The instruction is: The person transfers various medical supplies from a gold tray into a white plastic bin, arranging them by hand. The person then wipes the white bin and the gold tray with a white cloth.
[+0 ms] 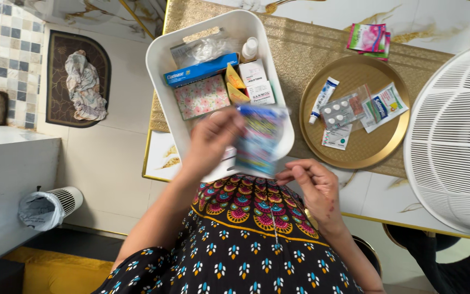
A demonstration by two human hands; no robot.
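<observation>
My left hand (210, 142) grips a blue, colourfully printed packet (258, 140), blurred, held over the near end of a white plastic basket (161, 76). The basket holds a blue box (201, 71), a floral packet (201, 97), yellow sachets (234, 84), white boxes (257, 81), a small white bottle (249, 49) and a clear bag (205, 48). My right hand (314, 190) hovers just below the packet with fingers curled and nothing in it.
A round gold tray (379, 149) to the right carries a white tube (323, 98), blister strips (341, 111) and sachets (384, 104). Pink and green packets (368, 38) lie beyond it. A white fan grille (455, 136) stands at far right. A bin (47, 207) stands on the floor.
</observation>
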